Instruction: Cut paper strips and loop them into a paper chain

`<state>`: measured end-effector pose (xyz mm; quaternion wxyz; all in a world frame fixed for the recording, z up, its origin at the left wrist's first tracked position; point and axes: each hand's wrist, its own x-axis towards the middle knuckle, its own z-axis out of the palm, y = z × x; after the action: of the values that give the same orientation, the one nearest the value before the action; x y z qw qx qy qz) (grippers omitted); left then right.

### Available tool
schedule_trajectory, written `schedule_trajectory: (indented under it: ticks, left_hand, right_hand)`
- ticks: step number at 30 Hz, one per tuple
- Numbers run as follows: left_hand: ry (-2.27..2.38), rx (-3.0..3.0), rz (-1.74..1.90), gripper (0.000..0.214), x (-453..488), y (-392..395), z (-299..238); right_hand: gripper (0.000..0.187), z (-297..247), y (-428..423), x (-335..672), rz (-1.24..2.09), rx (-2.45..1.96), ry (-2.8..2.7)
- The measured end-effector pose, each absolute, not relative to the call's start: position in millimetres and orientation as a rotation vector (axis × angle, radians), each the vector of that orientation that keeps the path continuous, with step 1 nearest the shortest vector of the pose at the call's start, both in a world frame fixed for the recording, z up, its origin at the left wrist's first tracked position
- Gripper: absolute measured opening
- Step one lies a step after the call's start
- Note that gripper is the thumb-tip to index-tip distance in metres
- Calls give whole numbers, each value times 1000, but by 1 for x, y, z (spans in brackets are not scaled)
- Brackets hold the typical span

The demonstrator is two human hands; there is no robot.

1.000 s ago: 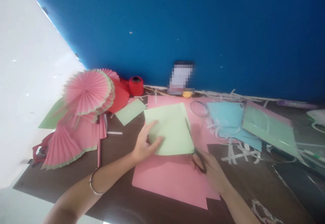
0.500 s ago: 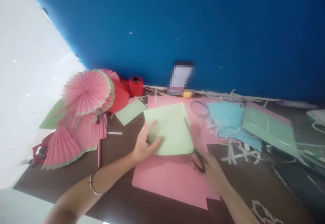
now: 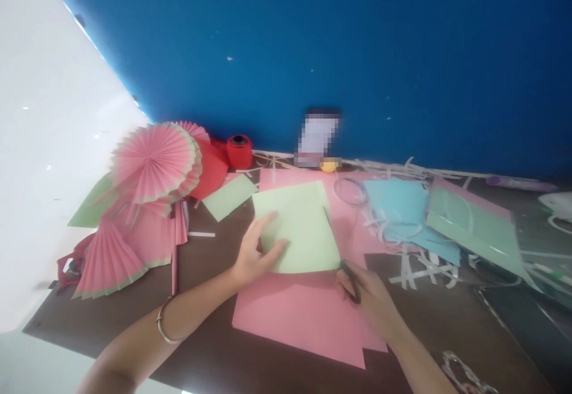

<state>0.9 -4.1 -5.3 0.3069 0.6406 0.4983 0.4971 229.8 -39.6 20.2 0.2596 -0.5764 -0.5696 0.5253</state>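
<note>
Light green paper (image 3: 299, 227), apparently more than one sheet, is held over pink sheets on the table. My left hand (image 3: 257, 251) grips it at the left edge, thumb on top and some fingers out of sight beneath. At the lower right corner, my right hand (image 3: 364, 292) is closed round the dark handles of scissors (image 3: 354, 287). A dark blade edge shows along the paper's right side; most of the blades is hidden. Under both hands lie the large pink sheets (image 3: 304, 316).
Pleated pink paper fans (image 3: 149, 161) are piled at the left beside a red tape roll (image 3: 240, 152). A blurred-out phone (image 3: 317, 137) leans on the blue wall. Blue paper (image 3: 397, 203), white paper strips (image 3: 424, 269), a clear packet (image 3: 478, 221) and a dark tablet-like slab (image 3: 527, 328) lie right.
</note>
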Motion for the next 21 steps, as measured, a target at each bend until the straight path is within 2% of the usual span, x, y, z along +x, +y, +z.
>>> schedule_trajectory:
  ticks: [5, 21]
  left_hand:
    - [1315, 1667, 1298, 49, 1, -4, -6]
    - [1156, 1868, 1185, 53, 0, -7, -8]
  right_hand:
    - [36, 17, -41, 230, 1431, -1536, -1505]
    - [44, 20, -40, 232, 1337, -1548, -1441]
